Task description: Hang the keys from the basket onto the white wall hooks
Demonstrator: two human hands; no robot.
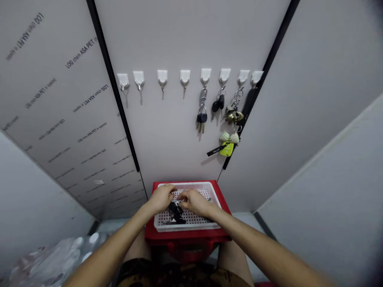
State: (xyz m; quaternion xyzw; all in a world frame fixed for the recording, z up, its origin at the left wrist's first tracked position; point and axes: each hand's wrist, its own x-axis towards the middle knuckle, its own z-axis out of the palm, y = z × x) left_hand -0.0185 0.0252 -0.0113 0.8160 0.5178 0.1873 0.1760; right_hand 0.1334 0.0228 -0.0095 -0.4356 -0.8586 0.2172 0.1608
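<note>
A bunch of dark keys hangs low over a white perforated plastic basket, its lower end in or just above the basket. My right hand pinches the metal ring end of the bunch from the right. On the left side, my left hand is closed with bent fingers at the top of the same keys; its fingertips are partly hidden. Other small dark items lie in the basket, too indistinct to name.
The basket rests on a red box. White hooks run in a row along the wall. Several bear keys, including a black-headed bunch and one with a yellow-green tag. Plastic bottles stand at lower left.
</note>
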